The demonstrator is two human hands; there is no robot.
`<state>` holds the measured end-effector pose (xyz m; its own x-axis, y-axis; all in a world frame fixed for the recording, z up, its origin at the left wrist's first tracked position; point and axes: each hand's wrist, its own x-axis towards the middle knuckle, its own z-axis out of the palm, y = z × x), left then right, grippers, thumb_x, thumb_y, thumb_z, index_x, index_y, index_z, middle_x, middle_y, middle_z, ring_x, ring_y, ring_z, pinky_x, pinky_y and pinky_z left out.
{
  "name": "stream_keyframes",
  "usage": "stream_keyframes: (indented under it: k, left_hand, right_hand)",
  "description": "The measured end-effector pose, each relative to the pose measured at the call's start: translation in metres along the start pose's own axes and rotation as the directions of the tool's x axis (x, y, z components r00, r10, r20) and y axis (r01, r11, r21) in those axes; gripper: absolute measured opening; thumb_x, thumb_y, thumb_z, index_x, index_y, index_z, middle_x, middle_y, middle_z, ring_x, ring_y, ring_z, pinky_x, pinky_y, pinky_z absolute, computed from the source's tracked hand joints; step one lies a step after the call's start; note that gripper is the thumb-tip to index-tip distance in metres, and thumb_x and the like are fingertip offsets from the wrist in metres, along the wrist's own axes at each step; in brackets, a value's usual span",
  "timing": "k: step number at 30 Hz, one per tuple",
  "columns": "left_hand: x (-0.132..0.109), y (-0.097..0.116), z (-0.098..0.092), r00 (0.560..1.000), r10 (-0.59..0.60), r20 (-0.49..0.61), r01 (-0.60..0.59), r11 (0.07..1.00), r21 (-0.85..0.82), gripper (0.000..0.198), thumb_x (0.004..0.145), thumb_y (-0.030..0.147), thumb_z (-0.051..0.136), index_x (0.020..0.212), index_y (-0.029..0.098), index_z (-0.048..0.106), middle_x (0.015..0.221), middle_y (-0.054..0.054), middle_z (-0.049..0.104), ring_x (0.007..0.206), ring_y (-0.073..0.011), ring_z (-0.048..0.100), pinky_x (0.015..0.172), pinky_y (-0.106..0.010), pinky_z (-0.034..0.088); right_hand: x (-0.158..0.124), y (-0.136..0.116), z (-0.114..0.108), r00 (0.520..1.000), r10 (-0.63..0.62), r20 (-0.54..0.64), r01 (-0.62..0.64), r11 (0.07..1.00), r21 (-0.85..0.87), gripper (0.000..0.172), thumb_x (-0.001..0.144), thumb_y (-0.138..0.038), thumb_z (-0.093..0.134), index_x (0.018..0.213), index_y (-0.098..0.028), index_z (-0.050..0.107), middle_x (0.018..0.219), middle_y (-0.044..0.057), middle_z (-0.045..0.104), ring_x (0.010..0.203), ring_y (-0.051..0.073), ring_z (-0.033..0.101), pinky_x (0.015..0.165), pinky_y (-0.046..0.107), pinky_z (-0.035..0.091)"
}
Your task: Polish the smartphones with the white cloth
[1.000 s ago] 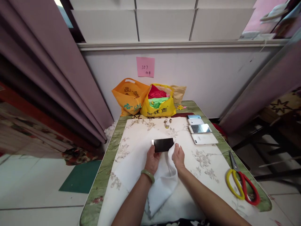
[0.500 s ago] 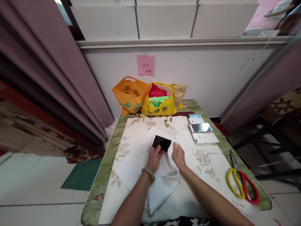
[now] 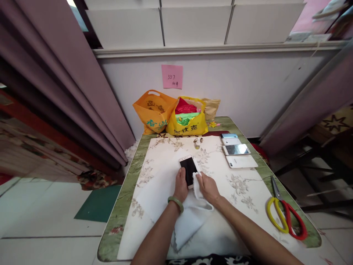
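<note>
My left hand [image 3: 181, 186] grips a white smartphone [image 3: 188, 168] with a dark screen, held lengthwise away from me above the table. A green bangle sits on that wrist. My right hand [image 3: 207, 187] pinches a bunched part of a white cloth [image 3: 190, 217] against the phone's right edge. The cloth's loose end lies on the table below both hands.
A floral white sheet [image 3: 239, 184] covers the green table [image 3: 125, 186]. Several phones [image 3: 236, 149] lie in a row at the right. Yellow and red scissors [image 3: 285, 215] lie near the right edge. An orange bag [image 3: 154, 112] and a yellow bag [image 3: 187, 121] stand against the wall.
The phone has turned from lying crosswise to pointing away from me. My right hand has gathered the cloth and brought it against the phone's side.
</note>
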<state>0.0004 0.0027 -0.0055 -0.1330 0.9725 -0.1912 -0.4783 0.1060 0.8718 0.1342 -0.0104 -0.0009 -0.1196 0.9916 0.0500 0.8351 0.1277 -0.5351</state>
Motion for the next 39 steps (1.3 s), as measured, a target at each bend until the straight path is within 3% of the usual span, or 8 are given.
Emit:
stream_keyframes:
  k: [5,12,17,24,28,31,35,39]
  left_hand:
    - [-0.001,0.000,0.000,0.989,-0.017,0.144,0.008,0.998,0.066,0.042,0.079,0.048,0.064,0.107,0.017,0.064,0.094,-0.006,0.070,0.085,-0.0197,0.062,0.082,-0.032,0.046]
    - [-0.004,0.000,0.000,0.958,-0.055,0.281,0.029,0.995,0.096,0.040,0.081,0.041,0.063,0.111,0.015,0.065,0.088,-0.004,0.069,0.081,-0.0183,0.060,0.080,-0.030,0.043]
    - [-0.006,-0.003,0.001,0.981,-0.064,0.184,0.054,0.997,0.055,0.037,0.081,0.041,0.064,0.107,0.016,0.066,0.086,-0.003,0.068,0.079,-0.0163,0.058,0.077,-0.026,0.043]
    - [-0.005,-0.004,0.004,0.998,-0.060,-0.027,0.058,0.997,-0.059,0.036,0.076,0.047,0.067,0.093,0.015,0.065,0.081,-0.003,0.067,0.072,-0.0152,0.059,0.073,-0.027,0.045]
    - [-0.003,-0.004,0.004,0.998,-0.060,-0.025,0.059,0.996,-0.068,0.038,0.076,0.047,0.066,0.095,0.015,0.065,0.079,-0.002,0.067,0.067,-0.0141,0.058,0.069,-0.027,0.045]
    - [-0.002,-0.003,0.004,0.998,-0.029,0.061,0.029,1.000,-0.010,0.037,0.078,0.047,0.065,0.097,0.015,0.065,0.080,-0.003,0.067,0.069,-0.0151,0.058,0.070,-0.027,0.045]
    - [-0.004,-0.002,0.002,0.983,-0.009,0.185,-0.001,0.999,0.052,0.039,0.079,0.046,0.063,0.102,0.015,0.065,0.082,-0.003,0.066,0.075,-0.0165,0.058,0.076,-0.029,0.044]
    - [-0.006,-0.004,0.000,0.975,-0.058,0.214,0.025,0.988,0.154,0.036,0.079,0.048,0.063,0.095,0.016,0.065,0.066,0.002,0.057,0.059,-0.0114,0.048,0.062,-0.024,0.040]
  right_hand:
    - [0.009,-0.004,-0.004,0.999,0.030,-0.014,-0.031,0.998,-0.055,0.043,0.101,-0.041,0.020,0.095,-0.018,0.056,0.080,0.008,0.069,0.072,0.021,0.064,0.063,0.027,0.034]
    - [0.044,-0.009,-0.026,0.984,0.133,-0.117,-0.135,0.991,-0.008,0.045,0.101,-0.040,0.019,0.092,-0.019,0.057,0.081,0.007,0.068,0.075,0.021,0.064,0.066,0.027,0.035]
    - [0.047,-0.018,-0.018,0.976,0.181,-0.124,-0.184,0.983,-0.012,0.047,0.101,-0.040,0.018,0.094,-0.017,0.058,0.084,0.010,0.069,0.077,0.022,0.065,0.066,0.028,0.037]
    - [-0.005,-0.026,0.000,0.992,0.123,-0.003,-0.122,0.980,-0.159,0.040,0.101,-0.038,0.022,0.096,-0.018,0.056,0.081,0.009,0.070,0.072,0.021,0.067,0.060,0.027,0.037]
    - [-0.023,-0.022,-0.002,0.993,0.106,0.042,-0.095,0.971,-0.218,0.039,0.101,-0.039,0.024,0.097,-0.017,0.056,0.083,0.009,0.070,0.071,0.021,0.067,0.060,0.027,0.037]
    - [-0.012,-0.023,-0.010,0.991,0.125,0.037,-0.114,0.969,-0.217,0.042,0.101,-0.040,0.023,0.097,-0.017,0.057,0.083,0.010,0.070,0.073,0.021,0.067,0.062,0.027,0.038]
    - [0.025,-0.028,-0.028,0.985,0.174,-0.012,-0.173,0.966,-0.193,0.047,0.101,-0.041,0.019,0.099,-0.017,0.059,0.085,0.011,0.070,0.078,0.022,0.067,0.066,0.028,0.038]
    - [0.049,-0.024,-0.037,0.981,0.186,-0.054,-0.192,0.973,-0.126,0.047,0.101,-0.041,0.019,0.098,-0.017,0.059,0.085,0.010,0.070,0.080,0.022,0.066,0.067,0.029,0.037]
